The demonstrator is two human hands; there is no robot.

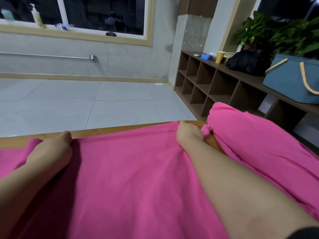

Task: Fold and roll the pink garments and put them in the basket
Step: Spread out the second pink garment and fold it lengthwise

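Pink garment: a wide pink garment (131, 169) lies spread flat across the wooden table (107, 129), filling the lower half of the frame; its far edge runs just short of the table's far edge.
Second pink garment: a bunched pink heap (241, 135) sits at right of centre, partly hanging off the table's right side, with a small knotted tab (206, 130) poking toward the right hand.
Left hand: the left hand (51, 150), lower left of centre, rests on the garment's far edge with fingers curled down over the cloth; whether they actually grip it I cannot tell, since the fingertips are hidden.
Right hand: the right hand (188, 133), just right of centre, is curled at the garment's far right corner, fingers tucked under and apparently pinching the cloth; it lies just beside the tab.
Basket: a blue basket (293, 78) with tan handles stands on the brown cubby shelf (207, 83) at the right edge of the frame, well apart from the hands.
On the shelf: a black bag (246, 63), a yellow cup (219, 57) and a small blue box (205, 56), with leafy plants (276, 33) behind.
Background: pale tiled floor (77, 97), grey wall, and a dark window (103, 14) at upper left with a pump bottle (37, 15) on its sill.
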